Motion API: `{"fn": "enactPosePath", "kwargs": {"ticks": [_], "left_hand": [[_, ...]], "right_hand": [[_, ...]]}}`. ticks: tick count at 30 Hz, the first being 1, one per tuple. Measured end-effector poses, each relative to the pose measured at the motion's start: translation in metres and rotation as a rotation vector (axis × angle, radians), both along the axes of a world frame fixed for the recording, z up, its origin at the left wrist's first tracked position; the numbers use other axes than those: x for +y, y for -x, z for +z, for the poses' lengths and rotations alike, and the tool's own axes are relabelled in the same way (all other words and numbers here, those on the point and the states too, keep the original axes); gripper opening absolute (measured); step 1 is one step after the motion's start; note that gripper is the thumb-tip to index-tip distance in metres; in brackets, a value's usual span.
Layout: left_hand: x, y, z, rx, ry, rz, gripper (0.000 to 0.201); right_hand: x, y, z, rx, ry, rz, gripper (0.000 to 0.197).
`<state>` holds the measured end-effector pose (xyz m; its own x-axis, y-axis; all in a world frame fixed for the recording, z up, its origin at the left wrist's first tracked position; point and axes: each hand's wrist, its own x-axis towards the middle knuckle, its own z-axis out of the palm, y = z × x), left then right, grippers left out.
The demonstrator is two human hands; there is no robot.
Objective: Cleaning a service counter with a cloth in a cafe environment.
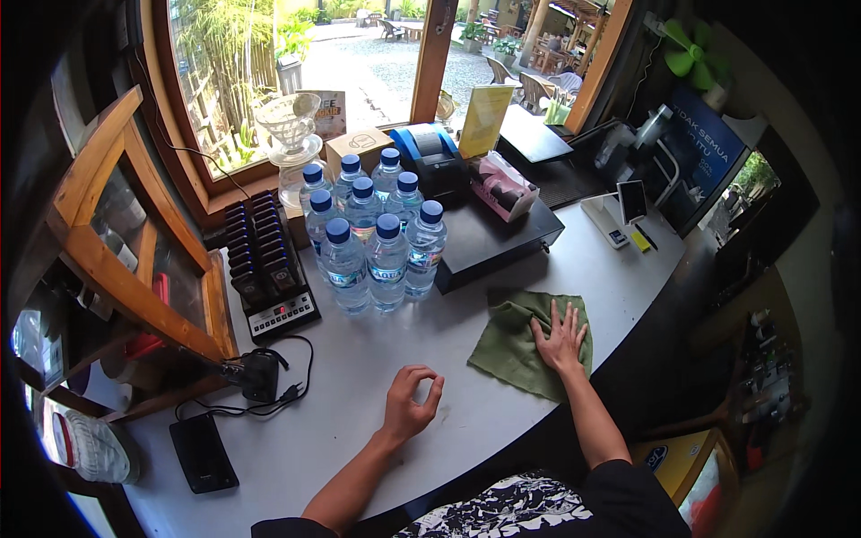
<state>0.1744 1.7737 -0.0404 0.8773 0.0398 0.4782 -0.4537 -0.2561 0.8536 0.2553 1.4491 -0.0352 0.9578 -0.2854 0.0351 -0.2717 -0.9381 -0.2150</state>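
Note:
My right hand [560, 339] lies flat with its fingers spread on a crumpled green cloth [502, 345]. The cloth rests on the pale grey counter [359, 471] near its curved front edge. To the left, my left hand [413, 401] is just over the counter, fingers curled in toward the thumb and nothing visible in them. Beyond that hand stands a cluster of clear water bottles [386, 269] with blue caps, upright and close together. A faint brownish smudge [446, 412] marks the counter between my hands.
A black cash drawer [502, 242] carries a blue-black printer [430, 161] and a pink tissue pack [505, 186]. Left are a rack of black pagers [266, 260], a black adapter with cable [260, 374] and a dark flat box [204, 453]. A card terminal [605, 220] stands right.

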Motion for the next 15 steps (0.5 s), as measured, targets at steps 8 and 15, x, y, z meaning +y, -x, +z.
{"fn": "enactPosePath", "kwargs": {"ticks": [8,15], "left_hand": [[0.005,0.003,-0.002,-0.023,0.033,0.036,0.011],[0.006,0.006,0.002,-0.089,0.001,0.036,0.011]], "right_hand": [[0.119,0.091,0.0,-0.075,0.048,0.729,0.076],[0.057,0.047,0.004,-0.052,0.004,0.451,0.073]]}}
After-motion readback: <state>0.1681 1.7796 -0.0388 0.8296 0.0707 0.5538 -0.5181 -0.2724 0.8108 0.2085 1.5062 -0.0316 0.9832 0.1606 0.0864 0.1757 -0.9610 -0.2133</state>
